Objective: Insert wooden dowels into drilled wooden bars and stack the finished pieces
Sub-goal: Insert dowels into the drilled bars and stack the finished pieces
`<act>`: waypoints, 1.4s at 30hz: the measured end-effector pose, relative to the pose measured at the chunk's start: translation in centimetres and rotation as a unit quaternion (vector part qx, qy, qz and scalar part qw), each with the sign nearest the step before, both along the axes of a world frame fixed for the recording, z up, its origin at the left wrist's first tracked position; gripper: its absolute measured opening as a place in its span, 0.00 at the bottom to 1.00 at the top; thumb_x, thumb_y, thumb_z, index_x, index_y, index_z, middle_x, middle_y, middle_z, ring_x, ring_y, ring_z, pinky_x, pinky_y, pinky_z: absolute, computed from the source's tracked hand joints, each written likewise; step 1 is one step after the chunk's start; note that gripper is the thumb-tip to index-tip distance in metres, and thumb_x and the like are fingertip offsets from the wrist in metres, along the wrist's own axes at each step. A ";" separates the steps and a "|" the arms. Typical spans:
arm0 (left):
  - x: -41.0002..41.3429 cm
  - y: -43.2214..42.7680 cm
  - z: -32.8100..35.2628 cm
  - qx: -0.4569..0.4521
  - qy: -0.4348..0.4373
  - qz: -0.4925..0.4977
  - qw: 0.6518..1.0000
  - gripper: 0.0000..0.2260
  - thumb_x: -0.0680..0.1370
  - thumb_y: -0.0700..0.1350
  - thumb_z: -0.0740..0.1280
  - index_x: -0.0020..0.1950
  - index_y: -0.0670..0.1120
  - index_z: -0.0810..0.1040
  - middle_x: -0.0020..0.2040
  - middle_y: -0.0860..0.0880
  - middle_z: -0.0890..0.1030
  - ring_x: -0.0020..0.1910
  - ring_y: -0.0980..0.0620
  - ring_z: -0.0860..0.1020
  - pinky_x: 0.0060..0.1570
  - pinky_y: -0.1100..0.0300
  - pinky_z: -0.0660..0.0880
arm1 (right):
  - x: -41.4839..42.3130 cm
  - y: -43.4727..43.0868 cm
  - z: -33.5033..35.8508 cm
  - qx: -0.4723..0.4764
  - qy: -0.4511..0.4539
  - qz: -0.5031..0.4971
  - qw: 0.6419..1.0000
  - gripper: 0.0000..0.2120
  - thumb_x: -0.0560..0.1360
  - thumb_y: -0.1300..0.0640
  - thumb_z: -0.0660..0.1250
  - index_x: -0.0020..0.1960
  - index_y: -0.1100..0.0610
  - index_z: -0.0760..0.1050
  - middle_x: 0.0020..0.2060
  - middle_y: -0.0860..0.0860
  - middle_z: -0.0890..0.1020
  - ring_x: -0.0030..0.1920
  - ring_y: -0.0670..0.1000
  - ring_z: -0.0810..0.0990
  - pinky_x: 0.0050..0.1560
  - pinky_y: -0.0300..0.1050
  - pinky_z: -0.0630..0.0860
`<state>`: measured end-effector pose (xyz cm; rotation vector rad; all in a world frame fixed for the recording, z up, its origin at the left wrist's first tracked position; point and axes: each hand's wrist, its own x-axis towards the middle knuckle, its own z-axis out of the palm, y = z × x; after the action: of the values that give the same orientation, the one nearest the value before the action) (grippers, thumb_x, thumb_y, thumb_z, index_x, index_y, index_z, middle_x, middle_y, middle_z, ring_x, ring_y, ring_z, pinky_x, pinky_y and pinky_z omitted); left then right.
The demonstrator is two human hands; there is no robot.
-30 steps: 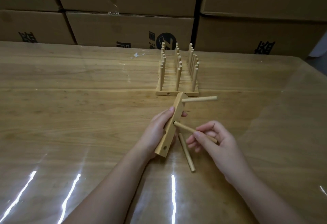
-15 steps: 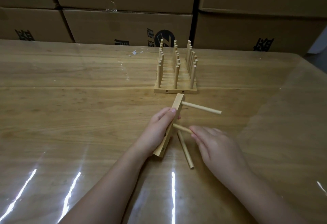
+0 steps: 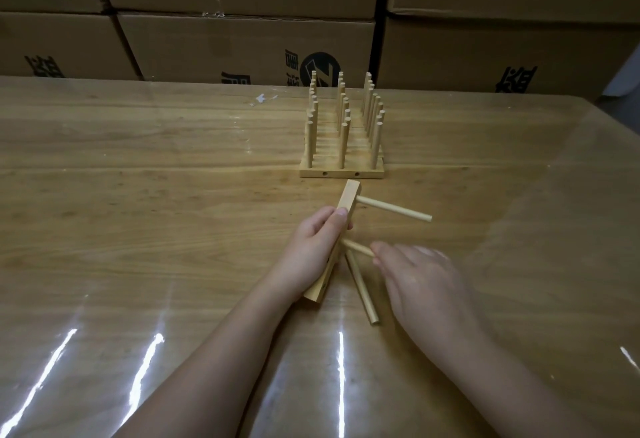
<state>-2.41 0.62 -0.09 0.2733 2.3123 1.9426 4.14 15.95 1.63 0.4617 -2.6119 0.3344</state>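
My left hand (image 3: 311, 250) grips a drilled wooden bar (image 3: 349, 200), held on edge and slanting away from me on the table (image 3: 138, 212). One dowel (image 3: 394, 211) sticks out of the bar's far end to the right. A second dowel (image 3: 358, 248) sits with its tip at the bar's middle hole. My right hand (image 3: 419, 282), blurred and palm down, covers that dowel's outer end with its fingers stretched along it. A third dowel (image 3: 362, 288) lies loose on the table between my hands. The finished pieces (image 3: 343, 147) stand in a row behind, dowels upright.
Stacked cardboard boxes (image 3: 242, 46) form a wall along the table's far edge. A clear glossy film covers the tabletop and shows light streaks near me. A small white scrap (image 3: 263, 98) lies at the back, left of the finished pieces.
My right hand turned from pinching the second dowel to lying palm down over it. The bar tilted, so the first dowel now points down and to the right.
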 end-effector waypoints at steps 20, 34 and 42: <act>-0.9 -0.8 -0.1 0.371 -0.125 -0.067 0.918 0.19 0.80 0.59 0.55 0.54 0.48 0.77 0.24 0.51 0.67 0.20 0.57 0.65 0.19 0.66 0.63 | 0.7 -1.3 -0.8 -0.159 -0.126 0.125 0.971 0.17 0.77 0.46 0.55 0.53 0.53 0.78 0.40 0.45 0.81 0.40 0.45 0.78 0.39 0.43 0.73; -0.3 -0.2 0.6 0.204 -0.083 0.070 0.973 0.15 0.78 0.56 0.61 0.40 0.54 0.84 0.27 0.55 0.74 0.26 0.57 0.70 0.24 0.63 0.66 | 0.7 -0.9 -0.4 0.036 -0.003 0.071 0.997 0.13 0.76 0.50 0.55 0.46 0.51 0.78 0.31 0.46 0.77 0.33 0.49 0.76 0.33 0.42 0.71; -0.1 0.3 1.0 0.197 -0.071 0.101 0.973 0.13 0.81 0.50 0.60 0.44 0.47 0.81 0.23 0.57 0.75 0.22 0.62 0.72 0.22 0.70 0.68 | 1.2 -1.4 -0.2 0.061 0.032 0.052 0.996 0.14 0.75 0.51 0.56 0.44 0.52 0.80 0.30 0.47 0.78 0.31 0.50 0.77 0.32 0.42 0.71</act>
<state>-2.47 0.89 0.89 -0.0728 1.9173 2.4250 5.31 14.52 1.46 0.6406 -2.5602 0.1912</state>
